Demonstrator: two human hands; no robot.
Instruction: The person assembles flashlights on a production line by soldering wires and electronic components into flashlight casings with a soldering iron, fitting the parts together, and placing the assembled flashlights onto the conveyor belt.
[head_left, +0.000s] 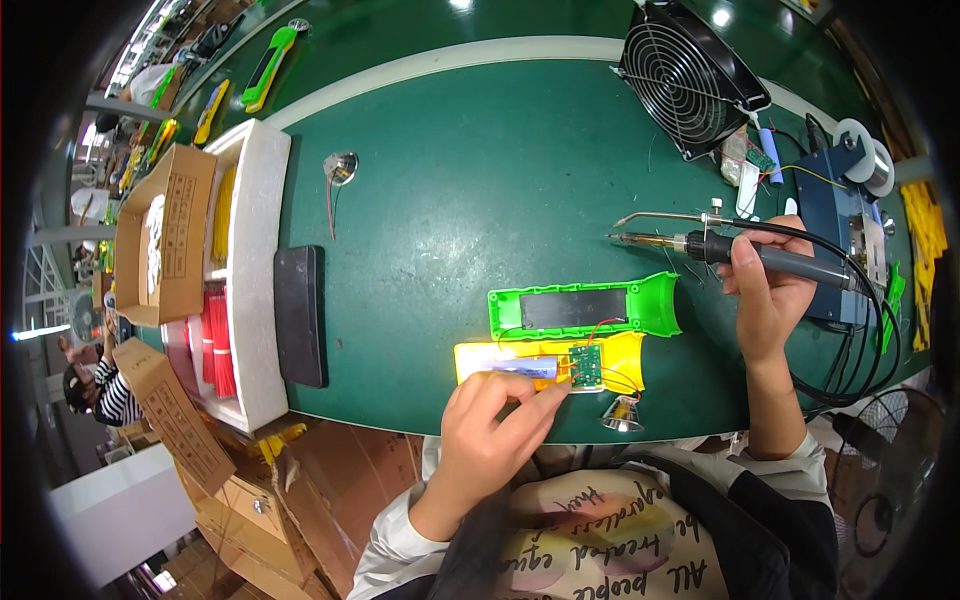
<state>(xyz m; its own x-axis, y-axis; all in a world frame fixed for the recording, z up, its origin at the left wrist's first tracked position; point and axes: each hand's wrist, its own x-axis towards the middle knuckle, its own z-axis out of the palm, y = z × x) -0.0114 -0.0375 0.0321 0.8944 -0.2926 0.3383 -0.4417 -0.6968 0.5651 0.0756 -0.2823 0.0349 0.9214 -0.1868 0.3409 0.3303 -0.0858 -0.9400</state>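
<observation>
Green table (450, 200) is left bare across its middle, between the white foam tray (255, 270) and the fan (690, 75). Near the front edge, the yellow casing (550, 362) (circuit board inside) is pinched by the left hand (490, 430); the soldering iron (760, 255) is clenched in the right hand (770, 295), beside the green casing (585, 307).

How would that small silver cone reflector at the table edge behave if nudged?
The silver cone reflector looks small and thin-walled, so probably light. Its round, tapered form would likely roll in a curve. It sits near the green table edge, so it might drop off.
</observation>
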